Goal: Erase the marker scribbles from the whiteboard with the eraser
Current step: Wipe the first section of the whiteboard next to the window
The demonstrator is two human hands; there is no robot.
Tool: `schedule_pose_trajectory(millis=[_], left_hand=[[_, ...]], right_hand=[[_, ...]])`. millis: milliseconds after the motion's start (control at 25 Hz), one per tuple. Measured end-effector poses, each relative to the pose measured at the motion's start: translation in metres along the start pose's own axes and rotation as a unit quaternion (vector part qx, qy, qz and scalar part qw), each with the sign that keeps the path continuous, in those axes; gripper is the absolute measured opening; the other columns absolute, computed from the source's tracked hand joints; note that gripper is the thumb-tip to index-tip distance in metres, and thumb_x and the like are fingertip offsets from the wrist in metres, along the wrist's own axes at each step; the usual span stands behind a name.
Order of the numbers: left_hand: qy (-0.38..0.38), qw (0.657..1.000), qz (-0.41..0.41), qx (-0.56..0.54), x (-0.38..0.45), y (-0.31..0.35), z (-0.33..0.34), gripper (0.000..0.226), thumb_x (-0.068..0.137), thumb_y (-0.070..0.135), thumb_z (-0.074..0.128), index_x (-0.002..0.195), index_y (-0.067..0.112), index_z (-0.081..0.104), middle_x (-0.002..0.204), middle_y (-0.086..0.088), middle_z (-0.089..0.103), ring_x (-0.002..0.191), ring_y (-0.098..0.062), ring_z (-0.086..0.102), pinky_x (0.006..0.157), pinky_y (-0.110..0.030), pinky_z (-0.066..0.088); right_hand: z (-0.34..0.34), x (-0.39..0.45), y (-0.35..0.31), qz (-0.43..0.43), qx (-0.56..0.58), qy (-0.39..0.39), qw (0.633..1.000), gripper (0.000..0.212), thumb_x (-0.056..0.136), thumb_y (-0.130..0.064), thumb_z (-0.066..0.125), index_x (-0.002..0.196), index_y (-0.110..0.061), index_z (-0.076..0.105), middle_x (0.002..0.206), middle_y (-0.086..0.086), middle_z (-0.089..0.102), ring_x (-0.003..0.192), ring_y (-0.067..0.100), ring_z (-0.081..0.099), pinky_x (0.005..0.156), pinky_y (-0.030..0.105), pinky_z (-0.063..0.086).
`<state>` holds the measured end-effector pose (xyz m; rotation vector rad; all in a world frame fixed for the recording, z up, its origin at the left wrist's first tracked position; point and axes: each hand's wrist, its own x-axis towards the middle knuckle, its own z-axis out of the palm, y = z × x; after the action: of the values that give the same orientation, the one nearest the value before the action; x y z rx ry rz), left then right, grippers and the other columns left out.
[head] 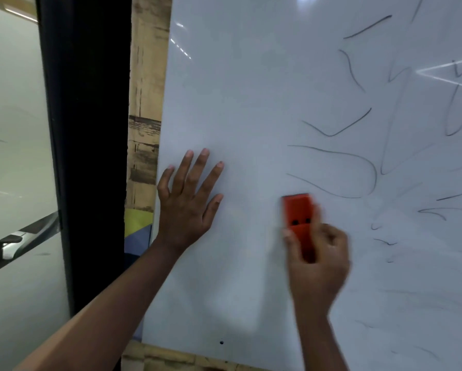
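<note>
A white whiteboard [251, 89] fills most of the view. Black marker scribbles [339, 153] cover its right half, while its left half is wiped white. My right hand [318, 263] grips an orange eraser [298, 212] and holds it against the board just below the lowest loop of scribbles; the hand is blurred. My left hand [189, 199] lies flat on the board's left part with its fingers spread.
A worn wooden frame [144, 103] borders the board on the left and along the bottom. Left of it stands a black post [85, 129] and a glass pane [15, 129]. A small dark dot [221, 342] marks the board's lower edge.
</note>
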<state>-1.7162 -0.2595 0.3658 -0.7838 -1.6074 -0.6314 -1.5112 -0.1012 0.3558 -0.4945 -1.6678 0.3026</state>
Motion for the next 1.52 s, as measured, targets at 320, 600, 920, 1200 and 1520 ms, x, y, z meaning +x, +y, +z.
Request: schedule_pose_trajectory(millis=[320,600,920,1200,1520], left_hand=[[-0.008,1.0,0.005,-0.01,-0.005,0.002,0.002,0.058,0.113,0.037,0.044,0.166,0.019,0.032,0.175,-0.011,0.022,0.163,-0.032,0.018,0.13,-0.056,0.016],[-0.006,1.0,0.008,-0.02,-0.006,0.001,0.002,0.06,0.112,0.037,0.045,0.166,0.017,0.031,0.175,-0.012,0.019,0.163,-0.033,0.015,0.13,-0.057,0.014],[-0.016,0.999,0.026,-0.026,-0.006,-0.003,-0.001,0.064,0.111,0.037,0.047,0.168,0.016,0.025,0.176,-0.013,0.017,0.164,-0.034,0.013,0.131,-0.058,0.012],[-0.022,0.999,0.017,-0.036,-0.007,0.001,-0.002,0.061,0.111,0.033,0.046,0.167,0.013,0.03,0.175,-0.015,0.021,0.163,-0.036,0.016,0.13,-0.06,0.015],[0.011,0.999,-0.037,-0.036,0.004,0.017,-0.013,0.054,0.104,0.025,0.054,0.156,0.013,0.049,0.168,-0.014,0.037,0.158,-0.032,0.03,0.121,-0.057,0.025]], right_hand=[[-0.03,0.033,0.045,0.309,0.2,0.209,0.906,0.064,0.089,-0.042,0.077,0.148,-0.032,0.055,0.117,-0.004,0.059,0.088,-0.006,0.065,0.09,0.019,0.054],[0.024,0.002,-0.045,-0.039,0.033,-0.025,0.998,0.062,0.088,-0.049,0.074,0.141,-0.017,0.064,0.099,0.0,0.046,0.088,0.018,0.049,0.08,0.035,0.052],[0.02,0.012,-0.05,-0.116,-0.036,-0.026,0.992,0.068,0.087,-0.044,0.076,0.149,-0.028,0.055,0.098,0.001,0.049,0.085,0.022,0.052,0.075,0.037,0.047],[-0.049,0.129,0.01,0.174,0.086,0.188,0.963,0.067,0.088,-0.045,0.075,0.149,-0.029,0.053,0.107,0.002,0.045,0.091,0.011,0.052,0.094,0.03,0.05],[0.009,0.045,-0.04,-0.232,-0.057,-0.046,0.97,0.06,0.088,-0.037,0.076,0.144,-0.022,0.061,0.101,0.007,0.054,0.088,0.026,0.049,0.075,0.039,0.04]])
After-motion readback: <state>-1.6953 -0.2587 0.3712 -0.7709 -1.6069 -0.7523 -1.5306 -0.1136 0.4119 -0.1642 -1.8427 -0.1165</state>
